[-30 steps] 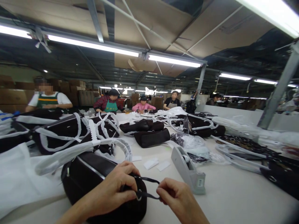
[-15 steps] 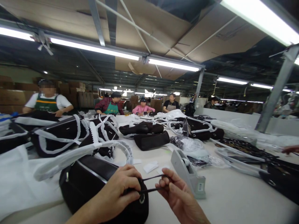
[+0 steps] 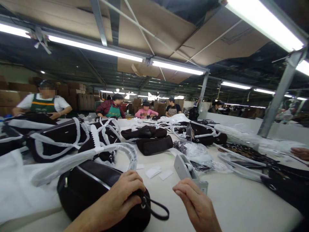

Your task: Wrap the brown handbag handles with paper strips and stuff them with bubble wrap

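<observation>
A black handbag (image 3: 79,190) with a silver zip line and a handle wrapped in white (image 3: 72,164) lies in front of me. My left hand (image 3: 125,195) grips its right end beside a metal eyelet, thumb and fingers closed on the dark material. From that eyelet a thin black strap loop (image 3: 163,214) hangs free to the right. My right hand (image 3: 194,203) is just right of the loop, apart from it, with fingers pressed together and nothing visible in them. Behind the right hand stands a grey tape dispenser (image 3: 185,169).
White paper slips (image 3: 154,172) lie near the dispenser. Several wrapped black bags (image 3: 58,138), dark pouches (image 3: 154,145) and clear plastic bags (image 3: 198,153) cover the table further back. More bags (image 3: 287,183) lie at right, near another person's hand (image 3: 300,153). Co-workers (image 3: 112,108) sit across the table.
My right hand has let go of the strap loop and moved slightly right. The loop, earlier stretched between my hands, now droops. My left hand stays on the bag.
</observation>
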Available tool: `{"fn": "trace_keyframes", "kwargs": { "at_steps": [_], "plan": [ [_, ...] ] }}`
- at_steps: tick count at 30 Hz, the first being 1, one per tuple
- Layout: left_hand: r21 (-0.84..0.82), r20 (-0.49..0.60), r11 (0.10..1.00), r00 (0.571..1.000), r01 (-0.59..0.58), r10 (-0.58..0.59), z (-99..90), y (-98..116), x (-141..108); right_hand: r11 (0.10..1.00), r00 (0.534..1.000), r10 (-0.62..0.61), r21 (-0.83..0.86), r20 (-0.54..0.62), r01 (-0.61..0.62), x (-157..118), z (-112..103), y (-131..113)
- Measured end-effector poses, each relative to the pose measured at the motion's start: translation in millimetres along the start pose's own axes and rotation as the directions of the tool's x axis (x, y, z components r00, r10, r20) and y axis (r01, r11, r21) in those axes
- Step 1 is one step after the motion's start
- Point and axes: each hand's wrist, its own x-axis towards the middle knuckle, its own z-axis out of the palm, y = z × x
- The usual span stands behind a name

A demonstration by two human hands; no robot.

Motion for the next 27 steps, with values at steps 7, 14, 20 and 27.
{"fn": "trace_keyframes", "kwargs": {
  "at_steps": [7,14,20,27],
  "plan": [
    [0.026,-0.063,0.999,0.998,-0.024,0.026,8.6,-8,8,0.978,0.989,0.104,0.169,0.106,-0.121,-29,17,4],
    [0.02,-0.093,1.0,0.996,-0.008,0.01,10.3,-9,7,0.738,0.85,0.52,0.456,0.085,-0.497,-27,60,-15],
    [0.028,-0.114,0.999,0.993,-0.017,0.02,13.1,-9,6,0.851,0.888,0.459,0.306,-0.033,-0.428,-19,56,-27],
    [0.015,-0.066,1.0,0.998,0.008,-0.007,6.0,-3,6,0.994,0.994,0.108,-0.011,-0.025,-0.108,9,25,-24]
  ]
}}
